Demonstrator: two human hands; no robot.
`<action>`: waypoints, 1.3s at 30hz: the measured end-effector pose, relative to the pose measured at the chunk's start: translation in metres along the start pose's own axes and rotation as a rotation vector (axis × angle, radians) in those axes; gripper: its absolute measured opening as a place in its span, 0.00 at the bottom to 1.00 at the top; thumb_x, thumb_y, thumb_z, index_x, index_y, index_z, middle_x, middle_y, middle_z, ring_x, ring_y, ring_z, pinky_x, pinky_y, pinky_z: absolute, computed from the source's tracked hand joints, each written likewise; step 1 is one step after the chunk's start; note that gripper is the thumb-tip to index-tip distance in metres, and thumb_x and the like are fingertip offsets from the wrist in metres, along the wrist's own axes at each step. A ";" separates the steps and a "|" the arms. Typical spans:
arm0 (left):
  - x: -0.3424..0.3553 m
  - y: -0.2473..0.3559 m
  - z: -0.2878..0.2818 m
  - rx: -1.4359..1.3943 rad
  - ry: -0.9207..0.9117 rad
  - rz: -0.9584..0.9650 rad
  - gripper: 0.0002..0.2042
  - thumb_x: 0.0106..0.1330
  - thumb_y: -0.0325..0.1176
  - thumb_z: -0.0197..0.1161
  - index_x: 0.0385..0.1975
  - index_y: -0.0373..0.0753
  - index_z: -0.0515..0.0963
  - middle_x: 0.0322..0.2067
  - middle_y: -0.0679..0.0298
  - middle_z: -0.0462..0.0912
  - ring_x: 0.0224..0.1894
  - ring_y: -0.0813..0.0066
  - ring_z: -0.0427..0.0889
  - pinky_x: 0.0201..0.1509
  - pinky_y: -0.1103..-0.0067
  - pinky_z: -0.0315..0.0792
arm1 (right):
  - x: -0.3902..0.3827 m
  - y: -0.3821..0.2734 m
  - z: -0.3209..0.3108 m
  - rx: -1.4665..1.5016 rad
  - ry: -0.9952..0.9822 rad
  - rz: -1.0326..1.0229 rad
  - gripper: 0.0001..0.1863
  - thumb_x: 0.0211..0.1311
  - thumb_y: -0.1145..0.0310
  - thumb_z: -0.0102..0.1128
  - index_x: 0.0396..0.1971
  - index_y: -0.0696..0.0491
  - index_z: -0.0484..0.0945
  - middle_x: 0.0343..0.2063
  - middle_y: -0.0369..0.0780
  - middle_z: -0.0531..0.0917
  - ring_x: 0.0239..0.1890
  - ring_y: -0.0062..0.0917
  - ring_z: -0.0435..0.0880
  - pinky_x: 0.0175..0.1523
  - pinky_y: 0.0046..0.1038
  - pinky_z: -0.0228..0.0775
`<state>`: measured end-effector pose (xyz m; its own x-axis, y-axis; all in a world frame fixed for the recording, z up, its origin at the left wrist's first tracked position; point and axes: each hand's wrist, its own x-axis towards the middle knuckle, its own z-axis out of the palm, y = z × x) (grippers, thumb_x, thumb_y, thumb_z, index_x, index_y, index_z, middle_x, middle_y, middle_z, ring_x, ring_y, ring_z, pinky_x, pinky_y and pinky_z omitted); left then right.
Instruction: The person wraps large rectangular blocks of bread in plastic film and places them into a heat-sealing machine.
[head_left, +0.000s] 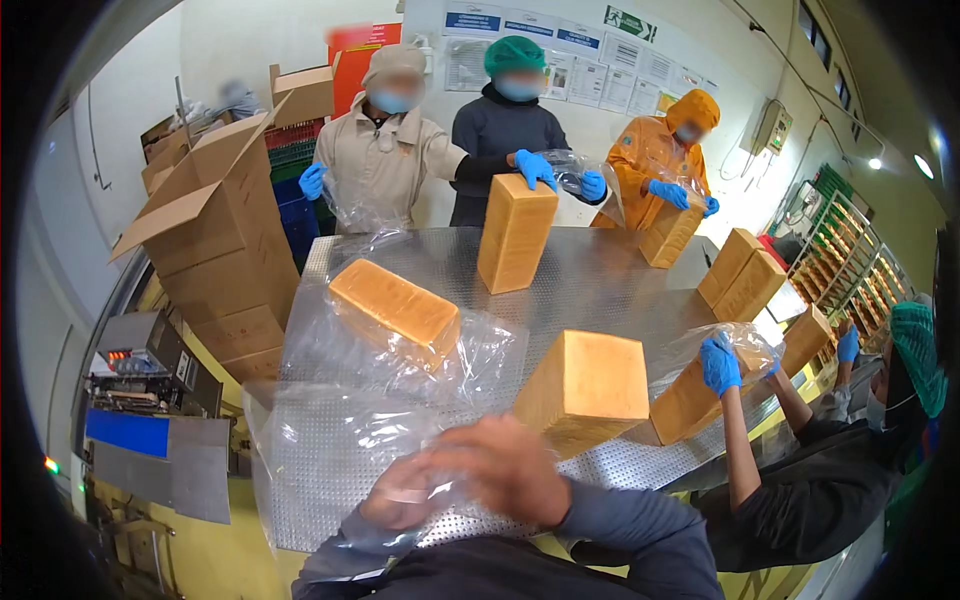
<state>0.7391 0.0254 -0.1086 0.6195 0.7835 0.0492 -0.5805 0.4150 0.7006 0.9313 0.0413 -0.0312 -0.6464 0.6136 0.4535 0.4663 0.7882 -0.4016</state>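
Note:
Close to my body, my left hand (402, 497) is closed on the edge of a clear plastic bag (320, 440). The bag spreads out leftward over the metal table (600, 290). Across it comes my right hand (512, 472), smeared by motion, so its fingers do not show clearly. Just beyond that hand a tall block loaf of bread (603, 375) stands upright and unwrapped. Another long loaf (395, 308) lies on its side farther left, on or partly in crumpled clear plastic (490, 345).
Across the table, a gloved co-worker steadies an upright loaf (517, 235); another in orange handles a loaf (672, 232). On the right, a co-worker's blue-gloved hand (720, 365) pulls plastic over a loaf (690, 405). Cardboard boxes (225, 250) and a machine (150, 365) stand left.

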 end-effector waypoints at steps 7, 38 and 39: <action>-0.003 -0.036 -0.134 1.180 0.543 0.264 0.22 0.63 0.37 0.59 0.58 0.40 0.69 0.57 0.47 0.69 0.61 0.56 0.67 0.63 0.65 0.61 | 0.025 0.119 -0.196 -0.412 1.462 0.196 0.15 0.60 0.62 0.58 0.33 0.62 0.78 0.23 0.46 0.79 0.24 0.31 0.76 0.31 0.31 0.68; -0.001 -0.058 -0.129 1.778 0.541 0.522 0.04 0.56 0.27 0.59 0.26 0.33 0.78 0.33 0.57 0.81 0.36 0.57 0.77 0.46 0.68 0.65 | -0.152 0.055 0.194 0.901 0.063 0.909 0.12 0.64 0.67 0.57 0.39 0.60 0.79 0.38 0.42 0.82 0.39 0.21 0.80 0.46 0.24 0.71; -0.001 -0.041 -0.111 1.770 0.497 0.574 0.04 0.57 0.26 0.58 0.26 0.32 0.77 0.31 0.57 0.80 0.35 0.57 0.77 0.43 0.68 0.65 | -0.143 0.051 0.195 0.879 0.044 0.838 0.13 0.64 0.67 0.57 0.42 0.60 0.78 0.41 0.43 0.81 0.43 0.21 0.79 0.49 0.24 0.70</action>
<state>0.7040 0.0588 -0.2162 0.2092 0.8089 0.5494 0.6846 -0.5224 0.5083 0.9298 -0.0160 -0.2712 -0.3121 0.9318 -0.1856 0.1505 -0.1444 -0.9780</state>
